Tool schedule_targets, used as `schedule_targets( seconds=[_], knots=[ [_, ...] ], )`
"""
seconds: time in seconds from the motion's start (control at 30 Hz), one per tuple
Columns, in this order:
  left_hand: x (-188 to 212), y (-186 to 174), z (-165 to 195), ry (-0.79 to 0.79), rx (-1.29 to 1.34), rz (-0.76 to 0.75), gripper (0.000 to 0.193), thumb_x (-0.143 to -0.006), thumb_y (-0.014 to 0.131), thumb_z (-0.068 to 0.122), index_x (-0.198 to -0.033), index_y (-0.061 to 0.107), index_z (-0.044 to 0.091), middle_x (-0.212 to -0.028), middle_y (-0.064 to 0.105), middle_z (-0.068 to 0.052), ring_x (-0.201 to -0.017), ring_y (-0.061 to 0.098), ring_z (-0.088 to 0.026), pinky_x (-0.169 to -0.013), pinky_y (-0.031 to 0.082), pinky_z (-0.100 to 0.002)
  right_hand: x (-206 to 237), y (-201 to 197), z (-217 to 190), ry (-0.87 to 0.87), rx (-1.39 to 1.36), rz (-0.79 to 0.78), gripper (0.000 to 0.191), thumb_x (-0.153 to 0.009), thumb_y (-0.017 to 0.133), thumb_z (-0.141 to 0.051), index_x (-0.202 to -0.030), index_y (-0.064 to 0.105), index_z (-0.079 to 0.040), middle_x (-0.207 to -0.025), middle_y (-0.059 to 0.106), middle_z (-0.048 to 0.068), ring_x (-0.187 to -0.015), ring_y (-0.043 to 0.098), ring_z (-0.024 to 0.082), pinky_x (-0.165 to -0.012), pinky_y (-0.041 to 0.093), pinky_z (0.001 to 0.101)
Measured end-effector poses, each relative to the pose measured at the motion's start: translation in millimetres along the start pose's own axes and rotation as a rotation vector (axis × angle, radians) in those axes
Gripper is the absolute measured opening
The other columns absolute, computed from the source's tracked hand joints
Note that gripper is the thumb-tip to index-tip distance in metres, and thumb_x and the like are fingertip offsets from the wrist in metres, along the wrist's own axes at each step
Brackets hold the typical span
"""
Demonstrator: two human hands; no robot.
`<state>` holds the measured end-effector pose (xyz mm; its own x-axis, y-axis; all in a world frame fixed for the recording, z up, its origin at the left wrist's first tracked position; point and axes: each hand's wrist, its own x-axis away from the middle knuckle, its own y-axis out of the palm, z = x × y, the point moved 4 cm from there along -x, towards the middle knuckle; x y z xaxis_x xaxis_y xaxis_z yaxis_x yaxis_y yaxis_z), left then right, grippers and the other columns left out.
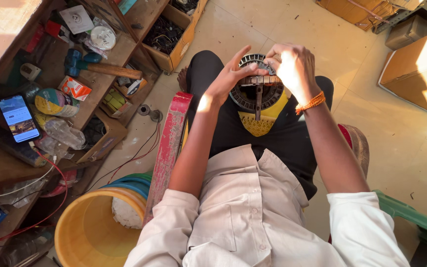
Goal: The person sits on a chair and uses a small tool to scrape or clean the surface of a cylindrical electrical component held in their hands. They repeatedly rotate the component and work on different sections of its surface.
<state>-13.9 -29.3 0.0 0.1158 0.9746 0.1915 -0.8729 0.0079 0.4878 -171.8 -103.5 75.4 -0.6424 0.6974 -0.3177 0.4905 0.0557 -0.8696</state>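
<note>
Left hand (226, 79): yours, fingers spread open, palm against the stator (258, 94) rim on your lap.
Right hand (292, 66): yours, fingers pinched onto the stator's top edge.

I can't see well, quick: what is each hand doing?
Left hand: open, fingers spread against the round slotted metal part.
Right hand: closed on the part's top edge.

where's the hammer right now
In the head view the hammer lies on the wooden shelf at upper left, its blue head beside a small orange-and-white box, well left of the left hand.
</note>
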Motion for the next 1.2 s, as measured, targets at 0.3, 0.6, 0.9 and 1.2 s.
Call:
schedule_targets(
  seconds=[0.3,0.6,0.9,1.2],
  knots=[
    [-16.4,-2.2,-2.2,0.123,-0.077,-0.31,0.016,-0.098,0.072,0.007,-0.113,0.068,0.004,-0.102,0.069,0.003,-0.1,0.064,-0.007,-0.091,0.052,-0.024,41.3,-29.5,-47.4,0.074,-0.34,0.018,0.014,-0.092,0.08,-0.009,-0.093,0.071,0.001,-0.075,0.069,0.011,-0.064,0.065,0.01,-0.059,0.05,0.0298],
    [-11.7,-4.0,1.0,0.125,-0.138,-0.382,0.003,-0.102,0.066,0.002,-0.102,0.066,0.006,-0.095,0.063,0.005,-0.092,0.059,-0.006,-0.084,0.048,-0.022,81.8,-6.9,-79.0,0.098,-0.315,0.221,0.012,-0.089,0.075,-0.003,-0.084,0.065,0.0,-0.073,0.06,0.012,-0.057,0.054,0.024,-0.058,0.045,0.0353],
    [42.2,32.3,19.4,0.757,-0.85,-0.024,0.037,-0.082,0.087,0.017,-0.114,0.068,0.009,-0.112,0.07,-0.003,-0.105,0.06,-0.022,-0.095,0.043,-0.036,135.9,13.5,-31.8,0.458,-0.42,0.143,0.031,-0.094,0.075,-0.005,-0.074,0.054,0.007,-0.061,0.045,0.008,-0.058,0.04,0.015,-0.054,0.035,0.0332],
    [43.4,35.8,10.1,0.788,-0.859,0.158,0.036,-0.077,0.087,0.01,-0.108,0.07,0.011,-0.108,0.071,-0.002,-0.098,0.058,-0.025,-0.093,0.045,-0.036,103.2,-46.0,-48.6,0.285,-0.362,0.233,0.006,-0.092,0.075,-0.002,-0.096,0.074,0.003,-0.073,0.056,0.007,-0.059,0.043,0.011,-0.055,0.037,0.0299]
  ],
)
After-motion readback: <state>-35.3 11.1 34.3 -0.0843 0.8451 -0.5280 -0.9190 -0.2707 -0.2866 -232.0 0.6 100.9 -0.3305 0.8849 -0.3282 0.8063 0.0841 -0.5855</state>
